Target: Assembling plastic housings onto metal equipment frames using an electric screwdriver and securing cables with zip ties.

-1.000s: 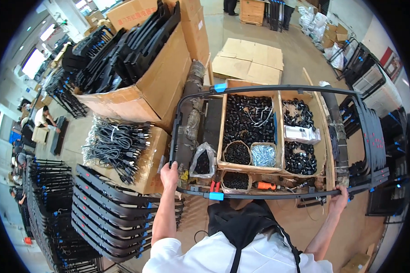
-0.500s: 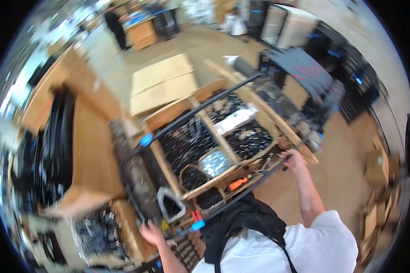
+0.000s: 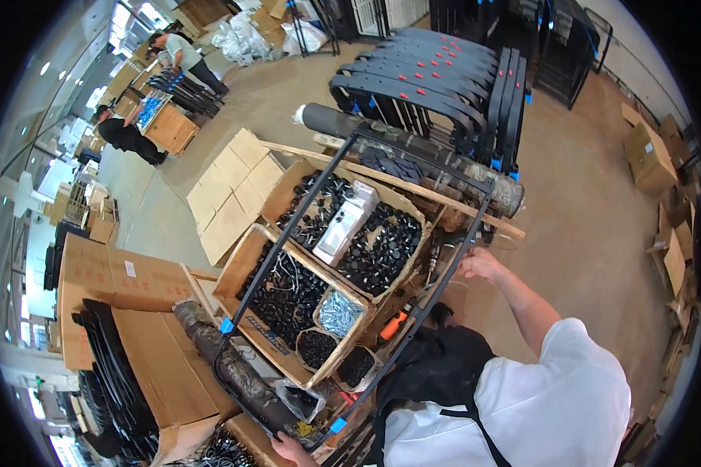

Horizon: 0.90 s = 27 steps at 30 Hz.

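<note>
A rectangular frame of black tube [image 3: 291, 230] with blue clips lies slanted over a wooden crate of small parts. My left hand [image 3: 290, 449] is closed on its near left corner, partly cut off by the lower edge of the picture. My right hand [image 3: 481, 265] is closed at the frame's right-hand bar, fingers curled around it. Beneath the frame, cardboard boxes hold black plastic pieces [image 3: 382, 251], silver screws [image 3: 339, 314] and small black parts [image 3: 317, 348]. An orange-handled tool [image 3: 392, 325] lies in the crate's near strip, and a white tray [image 3: 346, 222] rests on the black pieces.
Finished-looking black frames [image 3: 420, 74] with red dots stand stacked at the far side. A large open carton [image 3: 160, 350] holding black panels is on the left. Cardboard boxes [image 3: 648, 159] line the right wall. Two people [image 3: 125, 136] work at a wooden crate far left.
My view has turned right, so the crate and stacked frames appear farther left and at another slant. Both hands still hold the black frame, and the picture is sharper.
</note>
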Motion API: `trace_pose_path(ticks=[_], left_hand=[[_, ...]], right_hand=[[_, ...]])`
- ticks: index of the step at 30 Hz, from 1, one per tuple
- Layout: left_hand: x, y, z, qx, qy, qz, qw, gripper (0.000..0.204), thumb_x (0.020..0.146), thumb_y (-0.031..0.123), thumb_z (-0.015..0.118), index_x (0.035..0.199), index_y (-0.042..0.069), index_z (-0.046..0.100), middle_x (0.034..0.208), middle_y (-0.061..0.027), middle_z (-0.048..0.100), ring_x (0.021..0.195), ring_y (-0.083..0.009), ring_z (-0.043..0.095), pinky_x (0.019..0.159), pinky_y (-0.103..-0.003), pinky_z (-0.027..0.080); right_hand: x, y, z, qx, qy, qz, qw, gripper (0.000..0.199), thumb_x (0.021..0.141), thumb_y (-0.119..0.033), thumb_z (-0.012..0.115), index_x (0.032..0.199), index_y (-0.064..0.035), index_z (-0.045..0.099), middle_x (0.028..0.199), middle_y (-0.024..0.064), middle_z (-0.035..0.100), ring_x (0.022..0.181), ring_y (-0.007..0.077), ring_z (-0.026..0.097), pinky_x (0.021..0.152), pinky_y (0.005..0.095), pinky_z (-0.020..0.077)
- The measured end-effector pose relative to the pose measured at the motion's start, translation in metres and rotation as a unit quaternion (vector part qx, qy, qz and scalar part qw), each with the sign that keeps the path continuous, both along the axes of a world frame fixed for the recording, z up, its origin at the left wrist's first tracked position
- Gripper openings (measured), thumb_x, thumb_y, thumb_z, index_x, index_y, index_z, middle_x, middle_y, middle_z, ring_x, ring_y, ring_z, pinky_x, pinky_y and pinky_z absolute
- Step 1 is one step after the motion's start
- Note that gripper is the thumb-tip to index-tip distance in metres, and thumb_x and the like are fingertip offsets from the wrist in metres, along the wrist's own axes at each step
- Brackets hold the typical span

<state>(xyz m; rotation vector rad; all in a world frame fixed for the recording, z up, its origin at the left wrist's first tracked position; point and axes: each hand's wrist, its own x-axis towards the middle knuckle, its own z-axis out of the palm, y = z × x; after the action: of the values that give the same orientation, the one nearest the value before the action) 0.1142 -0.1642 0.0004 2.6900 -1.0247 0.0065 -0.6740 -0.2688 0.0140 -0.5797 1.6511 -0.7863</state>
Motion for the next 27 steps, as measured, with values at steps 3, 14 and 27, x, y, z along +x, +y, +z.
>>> trace_pose_path(ticks=[3,14,27], left_hand=[[-0.012,-0.003,0.016,0.014,0.042,0.043,0.998,0.054,0.102,0.028,0.063,0.141,-0.009,0.057,0.138,-0.029,0.062,0.124,-0.0433,0.062,0.106,-0.048,0.05],[-0.233,-0.11,0.079,-0.212,0.246,-0.178,0.929,0.027,0.106,0.014,0.059,0.122,-0.004,0.07,0.108,-0.012,0.074,0.096,-0.0196,0.07,0.086,-0.033,0.057],[-0.443,-0.196,0.077,-0.031,0.345,-0.462,0.817,0.024,0.108,0.013,0.058,0.124,-0.002,0.07,0.099,-0.0091,0.076,0.094,-0.0154,0.071,0.087,-0.03,0.055]], right_hand=[[-0.023,-0.022,-0.044,0.036,0.273,0.095,0.957,0.038,0.088,-0.013,0.064,0.124,-0.0009,0.064,0.116,0.0141,0.074,0.106,0.0353,0.073,0.086,0.0452,0.0582],[-0.043,-0.111,-0.176,0.003,0.576,0.34,0.743,0.034,0.087,-0.029,0.062,0.104,-0.0019,0.075,0.093,0.0188,0.071,0.084,0.0295,0.07,0.074,0.0439,0.0578],[-0.051,0.02,-0.025,0.073,-0.081,-0.059,0.992,0.02,0.082,-0.014,0.081,0.076,0.0022,0.07,0.062,0.0088,0.066,0.055,0.0179,0.067,0.047,0.0318,0.0494]])
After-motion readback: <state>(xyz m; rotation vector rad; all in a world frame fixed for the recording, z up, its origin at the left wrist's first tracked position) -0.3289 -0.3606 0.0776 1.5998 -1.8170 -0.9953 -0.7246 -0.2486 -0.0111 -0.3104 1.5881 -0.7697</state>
